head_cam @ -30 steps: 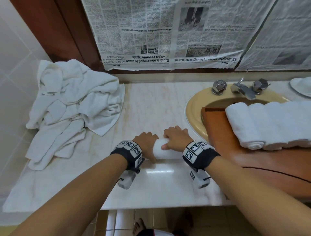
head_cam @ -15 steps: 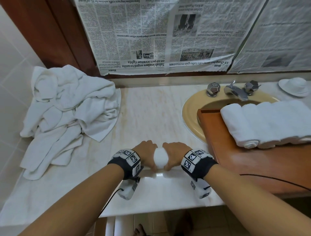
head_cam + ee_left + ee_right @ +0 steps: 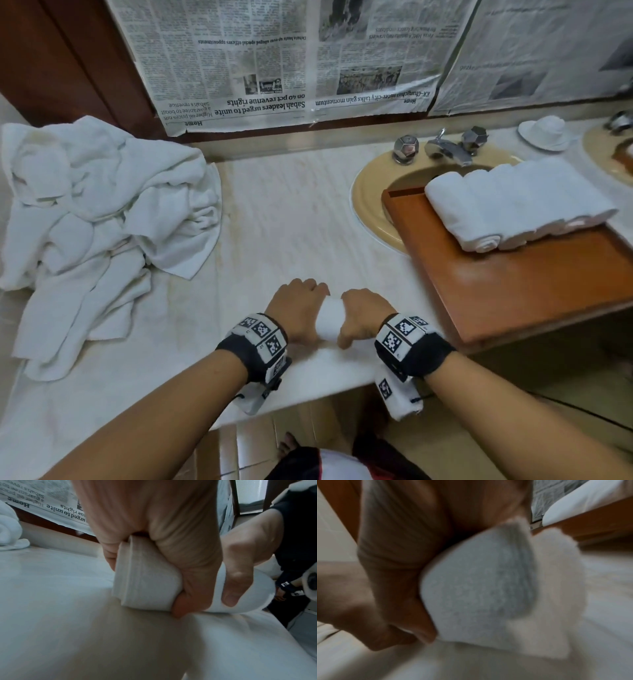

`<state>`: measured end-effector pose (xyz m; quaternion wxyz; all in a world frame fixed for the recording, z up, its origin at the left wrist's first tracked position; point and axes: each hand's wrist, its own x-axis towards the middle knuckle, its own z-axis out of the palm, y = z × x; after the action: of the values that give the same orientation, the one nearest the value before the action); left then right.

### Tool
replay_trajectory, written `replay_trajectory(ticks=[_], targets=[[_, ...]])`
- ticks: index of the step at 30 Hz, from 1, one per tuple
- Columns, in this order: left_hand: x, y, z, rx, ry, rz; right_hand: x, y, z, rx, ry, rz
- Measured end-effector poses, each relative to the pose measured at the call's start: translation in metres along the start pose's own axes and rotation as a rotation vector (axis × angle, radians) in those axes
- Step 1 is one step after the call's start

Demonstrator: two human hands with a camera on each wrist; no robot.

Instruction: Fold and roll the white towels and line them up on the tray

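Marble counter (image 3: 291, 219), beige sink (image 3: 368, 202), newspaper-covered wall (image 3: 274, 61)

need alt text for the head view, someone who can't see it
Both hands, left hand and right hand, grip a rolled towel on a marble counter. A pile of loose white towels lies to the left; on the right, a wooden tray across a sink holds a row of rolls.
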<state>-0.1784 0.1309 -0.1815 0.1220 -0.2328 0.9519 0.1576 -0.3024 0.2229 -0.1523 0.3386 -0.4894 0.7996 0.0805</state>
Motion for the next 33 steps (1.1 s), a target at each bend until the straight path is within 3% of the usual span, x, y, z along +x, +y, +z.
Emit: replay_trajectory(ticks=[5, 9, 14, 19, 27, 30, 33], targets=[[-0.005, -0.002, 0.005, -0.018, 0.05, 0.048, -0.011, -0.01, 0.01, 0.009, 0.061, 0.098], [-0.009, -0.006, 0.012, -0.046, 0.106, 0.08, -0.021, -0.014, 0.018, -0.045, 0.143, 0.097], [-0.015, -0.01, 0.013, -0.164, 0.139, 0.084, -0.024, -0.009, 0.017, 0.004, 0.126, 0.088], [-0.013, -0.024, 0.031, -0.583, 0.305, -0.126, -0.025, 0.017, 0.004, 0.402, 0.1, 0.16], [0.036, -0.018, 0.022, -0.542, 0.309, -0.304, -0.037, 0.09, -0.06, 1.018, 0.281, 0.148], [0.064, -0.01, 0.018, -0.446, 0.279, -0.376, -0.029, 0.123, -0.092, 1.06, 0.429, 0.153], [0.084, 0.003, 0.015, -0.321, 0.262, -0.432, -0.011, 0.149, -0.113, 0.873, 0.505, 0.245]])
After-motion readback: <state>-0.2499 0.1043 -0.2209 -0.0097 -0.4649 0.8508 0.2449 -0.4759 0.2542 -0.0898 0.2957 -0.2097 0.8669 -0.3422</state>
